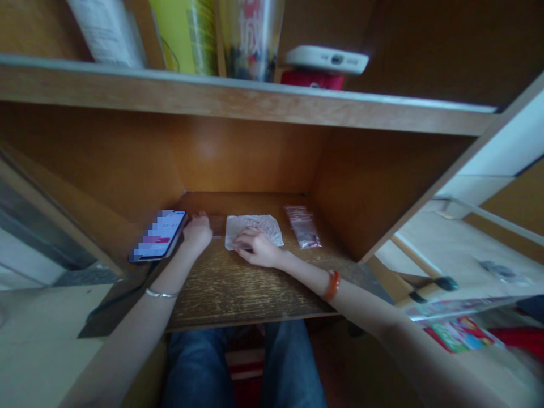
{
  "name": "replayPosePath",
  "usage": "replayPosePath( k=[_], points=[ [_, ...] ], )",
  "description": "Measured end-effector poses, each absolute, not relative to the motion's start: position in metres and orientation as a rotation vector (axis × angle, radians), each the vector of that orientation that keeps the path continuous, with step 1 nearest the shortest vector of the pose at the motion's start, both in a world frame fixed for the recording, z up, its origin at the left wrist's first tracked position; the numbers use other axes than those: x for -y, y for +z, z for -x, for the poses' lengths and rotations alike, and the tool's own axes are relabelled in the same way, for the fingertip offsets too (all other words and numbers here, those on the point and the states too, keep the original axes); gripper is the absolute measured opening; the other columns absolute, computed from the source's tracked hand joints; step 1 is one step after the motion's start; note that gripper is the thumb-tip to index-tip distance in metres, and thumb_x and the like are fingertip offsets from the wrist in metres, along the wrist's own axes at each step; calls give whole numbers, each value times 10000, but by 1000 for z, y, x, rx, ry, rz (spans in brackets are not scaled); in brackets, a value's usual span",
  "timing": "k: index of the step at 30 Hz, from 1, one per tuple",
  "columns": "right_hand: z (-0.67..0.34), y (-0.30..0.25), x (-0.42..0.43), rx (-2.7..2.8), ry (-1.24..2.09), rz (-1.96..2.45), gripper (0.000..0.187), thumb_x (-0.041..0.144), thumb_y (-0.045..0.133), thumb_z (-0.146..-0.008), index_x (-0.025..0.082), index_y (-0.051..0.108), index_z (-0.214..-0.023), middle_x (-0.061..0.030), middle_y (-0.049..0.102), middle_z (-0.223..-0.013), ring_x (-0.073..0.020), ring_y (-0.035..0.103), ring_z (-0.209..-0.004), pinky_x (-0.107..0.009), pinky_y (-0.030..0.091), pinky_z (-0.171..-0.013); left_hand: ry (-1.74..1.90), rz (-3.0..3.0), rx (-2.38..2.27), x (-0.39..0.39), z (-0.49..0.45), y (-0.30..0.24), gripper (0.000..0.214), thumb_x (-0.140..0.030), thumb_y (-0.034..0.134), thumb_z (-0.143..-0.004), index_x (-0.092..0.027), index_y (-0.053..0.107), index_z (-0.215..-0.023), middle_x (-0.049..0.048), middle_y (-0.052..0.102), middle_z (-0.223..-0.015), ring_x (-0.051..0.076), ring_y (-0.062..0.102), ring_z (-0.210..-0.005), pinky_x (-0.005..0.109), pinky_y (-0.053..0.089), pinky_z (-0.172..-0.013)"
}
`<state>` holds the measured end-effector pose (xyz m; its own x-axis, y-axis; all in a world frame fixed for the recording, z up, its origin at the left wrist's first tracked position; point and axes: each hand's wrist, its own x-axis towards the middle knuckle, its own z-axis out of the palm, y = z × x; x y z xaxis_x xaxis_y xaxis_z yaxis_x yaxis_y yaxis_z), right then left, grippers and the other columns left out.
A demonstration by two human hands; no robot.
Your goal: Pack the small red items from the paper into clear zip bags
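Observation:
On the wooden desk (238,294) inside a cubby, my right hand (258,247) rests with curled fingers on the near edge of a white patterned cloth or paper (255,228). My left hand (197,232) lies closed just right of a lit phone (159,235) that leans at the left wall; whether it touches the phone is unclear. A thin silver bangle circles my left wrist, an orange bangle my right. A small clear plastic bag with red contents (304,226) lies to the right of the cloth.
A shelf (255,102) overhead carries a yellow box (182,34), a tumbler (250,39), a white device (327,59) and papers. Cubby walls close in on both sides. Another desk with papers (459,331) stands at the right. My jeans-clad knees (242,368) are under the desk.

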<state>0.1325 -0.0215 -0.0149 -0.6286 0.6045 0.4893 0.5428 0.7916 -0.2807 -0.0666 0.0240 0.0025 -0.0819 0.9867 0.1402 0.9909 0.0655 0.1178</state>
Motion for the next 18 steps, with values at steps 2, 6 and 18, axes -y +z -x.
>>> replayPosePath(
  k=[2, 6, 18],
  points=[
    [-126, -14, 24, 2477, 88, 857, 221, 273, 533, -896, 153, 660, -1030, -92, 673, -1042, -206, 582, -1022, -372, 383, -954, -232, 2076, 2297, -23, 65, 4, 523, -73, 412, -774, -16, 434, -1293, 253, 590, -1150, 315, 620, -1034, 371, 514, -795],
    [-112, -13, 26, 2552, 50, 866, 291, 296, 484, -928, 136, 620, -1130, -118, 644, -1142, -219, 572, -1060, -386, 382, -947, -186, 2049, 2295, -22, 64, 6, 490, -90, 417, -785, -30, 448, -1270, 254, 560, -1191, 324, 586, -1078, 379, 508, -804],
    [-83, -2, 20, 2548, 94, 1125, 241, 304, 455, -942, 128, 590, -1035, -139, 657, -1072, -257, 590, -1006, -420, 377, -887, -247, 2082, 2335, -16, 58, 12, 491, -163, 496, -768, -28, 478, -1239, 273, 550, -1190, 358, 565, -1096, 394, 503, -795]
  ],
)
